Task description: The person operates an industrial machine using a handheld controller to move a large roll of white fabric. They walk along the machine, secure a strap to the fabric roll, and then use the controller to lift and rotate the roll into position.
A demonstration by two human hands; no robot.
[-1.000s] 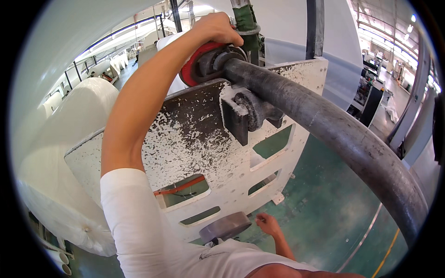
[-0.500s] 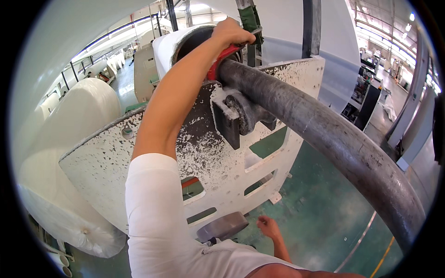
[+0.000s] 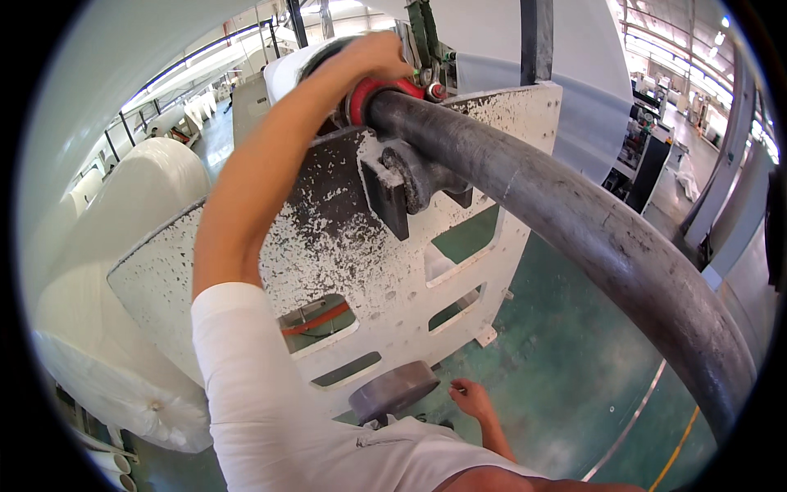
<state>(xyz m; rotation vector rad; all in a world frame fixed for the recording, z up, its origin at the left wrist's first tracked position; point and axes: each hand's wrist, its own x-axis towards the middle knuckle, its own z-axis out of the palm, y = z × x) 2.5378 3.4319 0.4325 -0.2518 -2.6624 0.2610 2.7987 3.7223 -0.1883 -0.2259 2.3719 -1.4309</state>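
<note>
the left hand [image 3: 379, 56] clenches the red ring collar [image 3: 370, 92] at the end of the thick dark shaft [image 3: 574, 221], steadying it against the chipped white steel frame [image 3: 328, 246]; the right hand [image 3: 471, 399] hangs low, fingers loosely released.

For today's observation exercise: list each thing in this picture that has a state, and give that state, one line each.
Left hand: raised, resting on the red collar.
Red collar: seated on the shaft end.
Shaft: lying across the side plate.
Side plate: upright, paint badly chipped.
Right hand: lowered, open, holding nothing.
Wrapped rolls: covered in white.
</note>
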